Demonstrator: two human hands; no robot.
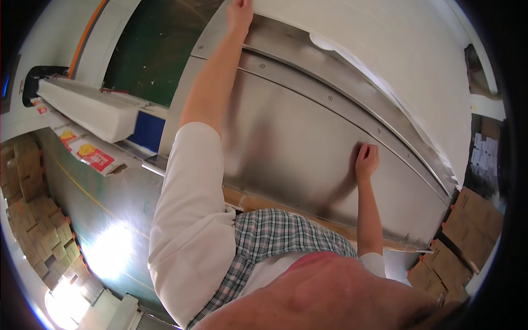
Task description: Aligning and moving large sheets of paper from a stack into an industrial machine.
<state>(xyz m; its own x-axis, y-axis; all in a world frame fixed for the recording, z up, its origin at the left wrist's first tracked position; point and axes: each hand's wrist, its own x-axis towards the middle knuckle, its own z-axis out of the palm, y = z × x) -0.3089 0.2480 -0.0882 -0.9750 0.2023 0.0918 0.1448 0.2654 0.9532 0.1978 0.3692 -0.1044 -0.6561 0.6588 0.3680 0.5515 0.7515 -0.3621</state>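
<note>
White sleeve (190, 214) nearest; steel panel (297, 126) lies beneath right hand (367, 161)

Metal table (308, 148) (white sheet (418, 60) overlapping).

Out to the left, it's green-grey floor (125, 199), a yellow line (82, 190) sweeping across, and what a fierce white glare (111, 250) on it! Brown cardboard cartons (30, 212) crowd that side, more cartons (477, 223) stack up far right, and a blown-out bright patch (66, 303), window or doorway unclear, blazes lower left.
</note>
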